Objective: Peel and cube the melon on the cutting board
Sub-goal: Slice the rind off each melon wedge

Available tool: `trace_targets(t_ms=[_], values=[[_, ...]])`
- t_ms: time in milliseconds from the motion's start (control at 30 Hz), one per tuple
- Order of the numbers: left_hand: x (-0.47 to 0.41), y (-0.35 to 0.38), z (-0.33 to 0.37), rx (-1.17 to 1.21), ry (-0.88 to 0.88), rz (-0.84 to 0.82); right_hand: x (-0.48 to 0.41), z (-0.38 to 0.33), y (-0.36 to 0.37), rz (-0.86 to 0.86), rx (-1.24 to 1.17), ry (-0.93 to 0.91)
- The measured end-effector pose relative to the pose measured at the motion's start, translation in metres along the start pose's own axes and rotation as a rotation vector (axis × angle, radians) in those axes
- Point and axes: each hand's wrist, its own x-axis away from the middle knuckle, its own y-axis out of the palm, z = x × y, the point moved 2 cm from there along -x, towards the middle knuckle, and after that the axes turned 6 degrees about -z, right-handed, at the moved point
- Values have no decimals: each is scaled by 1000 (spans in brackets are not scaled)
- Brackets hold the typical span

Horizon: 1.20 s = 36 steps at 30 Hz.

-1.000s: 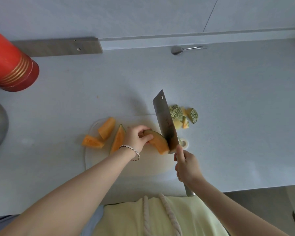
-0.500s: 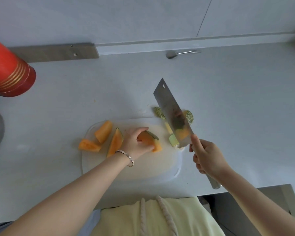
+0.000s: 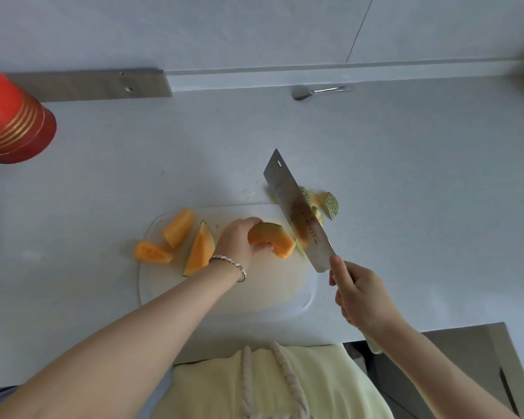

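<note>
Nearby, rind scraps (image 3: 331,205) behind cleaver (image 3: 297,213).

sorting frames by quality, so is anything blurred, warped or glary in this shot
Head view: wide-angle bending curves the counter's back edge and stretches the red canister; light is soft, shadows faint; the cleaver carries an orange-brown reflection, no harsh glare; rind scraps behind it look slightly smeared.

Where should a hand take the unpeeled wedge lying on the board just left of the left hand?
Probably across the wide middle of the unpeeled wedge, from above: it lies flat, flesh up, its far end tapering to a point, and the left hand crowds its right side.
</note>
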Motion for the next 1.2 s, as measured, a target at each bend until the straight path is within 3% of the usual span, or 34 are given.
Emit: trace_targets(t_ms=[500,1200], values=[[-2,-3,9,-93,-34,-62,3,-6,4,67,329,-50],[0,-7,3,-152,19,-107,-1,-8,5,45,386,-74]])
